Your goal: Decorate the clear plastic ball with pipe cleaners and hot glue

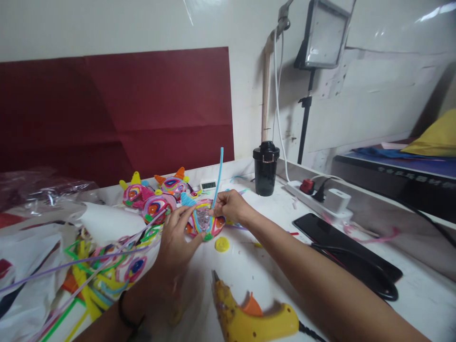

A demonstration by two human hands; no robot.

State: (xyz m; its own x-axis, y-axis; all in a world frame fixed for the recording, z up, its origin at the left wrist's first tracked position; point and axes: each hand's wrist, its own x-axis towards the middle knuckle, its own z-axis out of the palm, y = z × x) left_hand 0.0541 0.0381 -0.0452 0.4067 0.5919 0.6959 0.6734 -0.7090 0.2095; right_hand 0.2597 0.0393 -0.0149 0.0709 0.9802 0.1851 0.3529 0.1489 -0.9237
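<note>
My left hand (178, 237) grips the left side of a colourful pipe-cleaner craft piece (207, 232), thumb along its lower edge. The piece has coiled stripes, a shiny, glue-like patch in its middle and a light-blue ear at the upper left. Against its upper right, my right hand (230, 206) pinches a light-blue pipe cleaner (218, 175) that sticks up. A yellow coiled disc (222, 244) lies just below the piece. Nearer to me rests a yellow glue gun (256, 320) with an orange trigger, its nozzle pointing away.
Similar eared pieces (159, 207) and loose pipe cleaners (96, 289) crowd the left. A black cup (266, 168) stands at the back. To the right lie a power strip (320, 202), a phone (313, 225) and black-handled pliers or scissors (370, 270). A lamp (326, 35) rises behind.
</note>
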